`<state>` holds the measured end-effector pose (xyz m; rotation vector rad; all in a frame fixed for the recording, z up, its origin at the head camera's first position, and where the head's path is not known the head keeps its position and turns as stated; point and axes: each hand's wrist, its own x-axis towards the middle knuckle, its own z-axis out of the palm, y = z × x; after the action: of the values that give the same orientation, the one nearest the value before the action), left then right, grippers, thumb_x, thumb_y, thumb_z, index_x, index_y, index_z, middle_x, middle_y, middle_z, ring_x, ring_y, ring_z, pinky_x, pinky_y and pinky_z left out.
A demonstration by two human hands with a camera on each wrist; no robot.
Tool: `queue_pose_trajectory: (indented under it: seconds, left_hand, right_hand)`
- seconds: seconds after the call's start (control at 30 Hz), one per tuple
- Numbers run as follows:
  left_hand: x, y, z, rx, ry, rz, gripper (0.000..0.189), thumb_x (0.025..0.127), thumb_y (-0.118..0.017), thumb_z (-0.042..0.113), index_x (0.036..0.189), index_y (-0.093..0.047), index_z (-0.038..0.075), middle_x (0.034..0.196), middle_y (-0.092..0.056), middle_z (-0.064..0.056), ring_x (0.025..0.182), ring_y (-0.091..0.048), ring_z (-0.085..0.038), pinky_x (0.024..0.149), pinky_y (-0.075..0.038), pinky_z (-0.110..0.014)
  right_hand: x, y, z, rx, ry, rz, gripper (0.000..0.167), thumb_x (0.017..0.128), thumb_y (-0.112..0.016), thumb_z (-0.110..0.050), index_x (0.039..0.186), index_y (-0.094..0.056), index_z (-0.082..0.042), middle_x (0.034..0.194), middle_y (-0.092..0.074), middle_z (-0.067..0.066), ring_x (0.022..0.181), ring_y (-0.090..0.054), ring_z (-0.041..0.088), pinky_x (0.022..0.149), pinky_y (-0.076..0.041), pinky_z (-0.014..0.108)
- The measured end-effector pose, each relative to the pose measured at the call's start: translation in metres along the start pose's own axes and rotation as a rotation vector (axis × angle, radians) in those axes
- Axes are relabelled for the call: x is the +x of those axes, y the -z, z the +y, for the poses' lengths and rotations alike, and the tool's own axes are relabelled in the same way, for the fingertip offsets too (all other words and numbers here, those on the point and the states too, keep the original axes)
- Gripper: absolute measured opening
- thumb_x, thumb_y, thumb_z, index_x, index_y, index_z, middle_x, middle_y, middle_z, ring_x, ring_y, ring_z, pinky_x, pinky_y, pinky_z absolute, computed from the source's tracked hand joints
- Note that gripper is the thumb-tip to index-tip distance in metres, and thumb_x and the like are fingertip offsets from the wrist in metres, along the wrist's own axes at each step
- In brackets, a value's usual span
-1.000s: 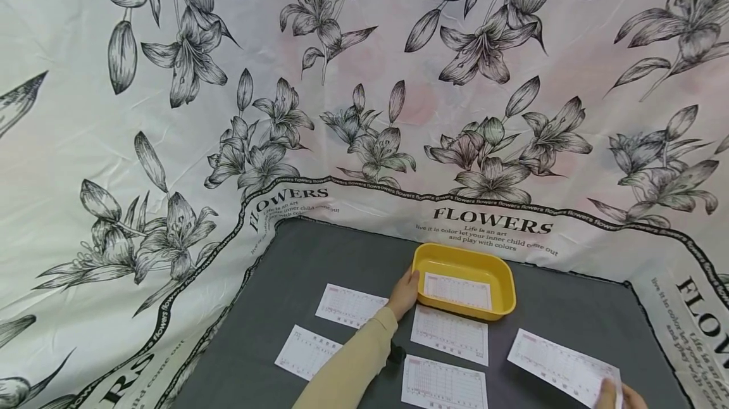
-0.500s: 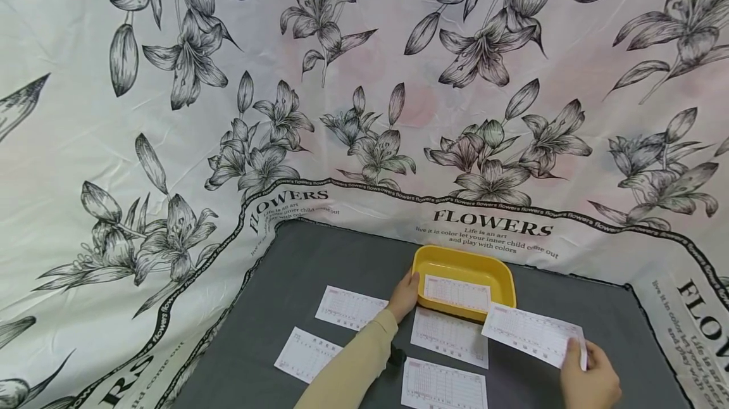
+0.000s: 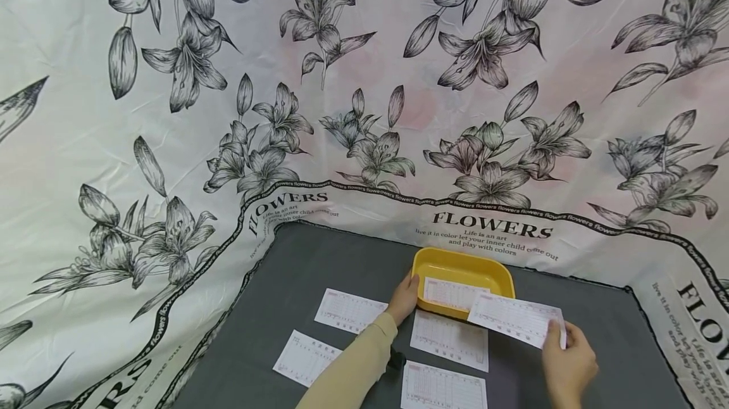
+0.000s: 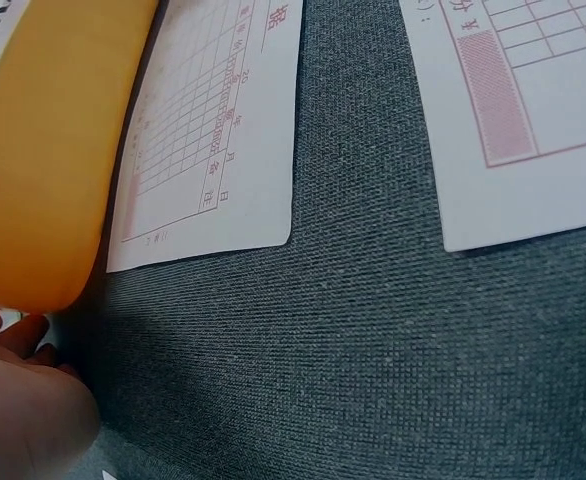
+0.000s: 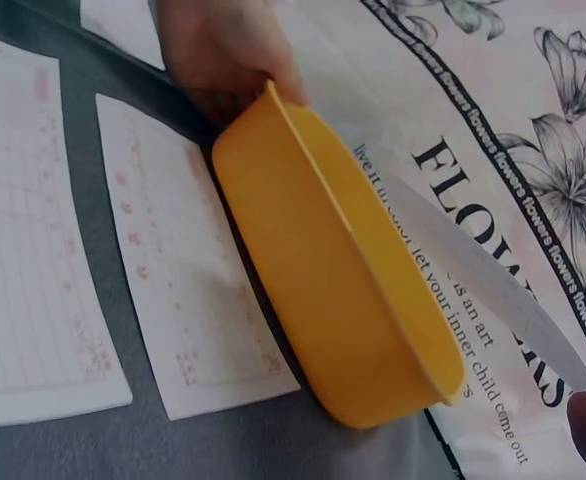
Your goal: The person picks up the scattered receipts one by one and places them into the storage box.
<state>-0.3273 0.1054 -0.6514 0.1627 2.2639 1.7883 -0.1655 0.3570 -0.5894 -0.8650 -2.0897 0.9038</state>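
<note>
Pinching a printed slip [image 3: 511,318] by the near right corner of a yellow tray [image 3: 464,259].
Right hand [image 3: 569,356] holds one end; whether slip touches tray is unclear. Left hand [image 3: 404,299] grips the tray's left end; another slip [image 3: 450,294] lies inside.

Left arm wears a long sleeve [image 3: 348,368], pale cream-yellow, plain and without print, cloth lightly creased. Cuff [image 3: 385,325], same shade, ends at the wrist. Left hand [image 3: 403,299] is bare beyond it. Small black piece [image 3: 397,358] shows at the sleeve's edge, behind the cuff; too small to identify. Right hand [image 3: 569,358] is bare too.
</note>
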Motion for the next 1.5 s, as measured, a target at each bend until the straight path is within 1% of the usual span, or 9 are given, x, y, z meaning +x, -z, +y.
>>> queue_pose_trajectory:
  seconds: [0.17, 0.3, 0.4, 0.6, 0.83, 1.0, 1.17, 1.4, 1.5]
  left_hand:
    - [-0.001, -0.001, -0.002, 0.016, -0.004, 0.003, 0.056, 0.119, -0.031, 0.036, 0.168, -0.031, 0.010, 0.168, -0.041, -0.014, 0.157, -0.035, -0.036, 0.129, -0.030, -0.054]
    - [-0.002, -0.001, -0.002, 0.041, -0.005, 0.005, 0.056, 0.119, -0.032, 0.036, 0.167, -0.033, 0.008, 0.166, -0.043, -0.015, 0.155, -0.037, -0.037, 0.128, -0.032, -0.055]
    - [-0.003, -0.001, -0.001, 0.049, -0.005, 0.006, 0.056, 0.119, -0.032, 0.035, 0.167, -0.034, 0.006, 0.165, -0.044, -0.017, 0.154, -0.038, -0.039, 0.128, -0.033, -0.056]
    - [-0.003, -0.001, 0.002, 0.055, 0.000, 0.021, 0.055, 0.118, -0.032, 0.035, 0.167, -0.034, 0.009, 0.164, -0.046, -0.016, 0.154, -0.040, -0.039, 0.127, -0.033, -0.056]
    - [-0.003, 0.000, 0.001, 0.060, 0.010, 0.020, 0.055, 0.118, -0.033, 0.036, 0.167, -0.034, 0.010, 0.166, -0.045, -0.015, 0.155, -0.038, -0.038, 0.128, -0.033, -0.055]
    - [-0.003, 0.000, 0.001, 0.074, 0.021, 0.029, 0.056, 0.118, -0.034, 0.037, 0.167, -0.035, 0.011, 0.165, -0.045, -0.014, 0.154, -0.039, -0.037, 0.128, -0.033, -0.055]
    - [-0.004, 0.000, 0.002, 0.057, 0.030, 0.026, 0.055, 0.118, -0.032, 0.036, 0.168, -0.033, 0.012, 0.167, -0.043, -0.013, 0.156, -0.037, -0.036, 0.129, -0.031, -0.054]
    - [-0.005, 0.002, 0.006, 0.031, 0.012, 0.013, 0.056, 0.118, -0.032, 0.036, 0.167, -0.033, 0.008, 0.166, -0.043, -0.016, 0.156, -0.036, -0.039, 0.129, -0.030, -0.056]
    - [-0.006, 0.002, 0.006, 0.030, 0.022, 0.012, 0.057, 0.119, -0.031, 0.036, 0.168, -0.032, 0.008, 0.167, -0.042, -0.015, 0.156, -0.035, -0.038, 0.129, -0.030, -0.056]
  right_hand:
    - [0.000, -0.011, -0.005, 0.028, 0.010, -0.003, 0.035, 0.104, -0.064, -0.021, 0.120, -0.072, 0.010, 0.098, -0.074, 0.034, 0.084, -0.065, 0.049, 0.064, -0.036, 0.042]
    - [0.000, -0.020, -0.010, 0.030, 0.009, -0.021, 0.035, 0.104, -0.064, -0.022, 0.120, -0.072, 0.009, 0.096, -0.074, 0.032, 0.078, -0.065, 0.045, 0.060, -0.035, 0.036]
    - [-0.001, -0.026, -0.013, 0.041, 0.000, -0.056, 0.036, 0.105, -0.063, -0.023, 0.122, -0.072, 0.008, 0.099, -0.074, 0.033, 0.082, -0.066, 0.046, 0.062, -0.038, 0.039]
    - [0.000, -0.040, -0.024, 0.073, 0.008, -0.106, 0.038, 0.107, -0.059, -0.022, 0.126, -0.069, 0.009, 0.111, -0.072, 0.036, 0.100, -0.064, 0.056, 0.077, -0.042, 0.060]
    - [0.002, -0.054, -0.030, 0.090, 0.025, -0.125, 0.037, 0.109, -0.056, -0.020, 0.125, -0.067, 0.013, 0.119, -0.068, 0.039, 0.110, -0.060, 0.059, 0.094, -0.038, 0.068]
    - [0.008, -0.063, -0.030, 0.102, 0.060, -0.124, 0.034, 0.108, -0.055, -0.016, 0.121, -0.067, 0.014, 0.118, -0.068, 0.040, 0.109, -0.060, 0.059, 0.103, -0.031, 0.070]
    - [0.011, -0.069, -0.033, 0.082, 0.072, -0.147, 0.034, 0.109, -0.055, -0.014, 0.121, -0.066, 0.015, 0.117, -0.068, 0.040, 0.107, -0.060, 0.058, 0.103, -0.029, 0.070]
    - [0.013, -0.078, -0.041, 0.034, 0.140, -0.192, 0.032, 0.109, -0.057, -0.014, 0.122, -0.066, 0.014, 0.116, -0.068, 0.039, 0.106, -0.059, 0.058, 0.095, -0.029, 0.069]
    - [0.012, -0.082, -0.042, -0.004, 0.172, -0.220, 0.032, 0.109, -0.057, -0.014, 0.123, -0.066, 0.014, 0.116, -0.068, 0.040, 0.105, -0.059, 0.057, 0.092, -0.030, 0.069]
